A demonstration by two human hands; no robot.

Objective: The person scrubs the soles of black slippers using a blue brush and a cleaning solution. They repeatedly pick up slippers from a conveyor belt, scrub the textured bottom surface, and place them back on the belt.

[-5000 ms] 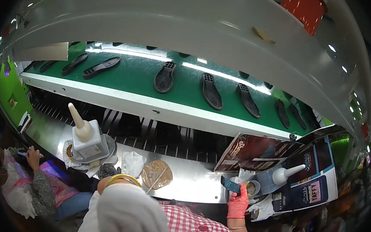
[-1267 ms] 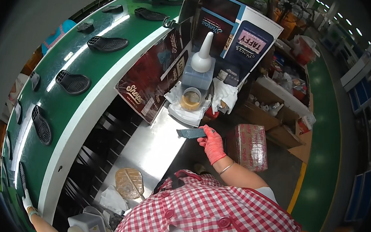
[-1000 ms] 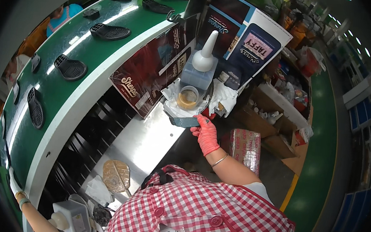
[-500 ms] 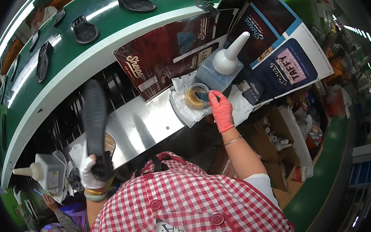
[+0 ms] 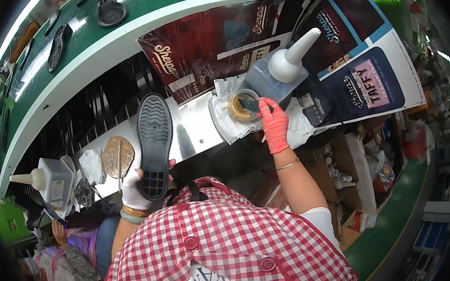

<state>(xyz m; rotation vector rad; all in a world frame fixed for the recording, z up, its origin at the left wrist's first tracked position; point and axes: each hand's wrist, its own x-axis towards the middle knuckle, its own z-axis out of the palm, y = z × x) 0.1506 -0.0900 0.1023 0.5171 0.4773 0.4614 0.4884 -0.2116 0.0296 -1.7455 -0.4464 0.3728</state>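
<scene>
Loading the flat dark applicator (image 5: pixel 250 105) well likely means keeping its tip low inside the cup (image 5: pixel 232 108) and shedding excess against the rim, with the black shoe sole (image 5: pixel 154 127) kept steady, apart from the cup. The right hand's (image 5: pixel 274 128) fingers are pinched on the applicator's outer end; the left hand's (image 5: pixel 134 189) are clamped around the sole's heel, thumb and fingertips on opposite edges.

black shoe sole (image 5: pixel 154 135) in left hand (image 5: pixel 133 190)
</scene>
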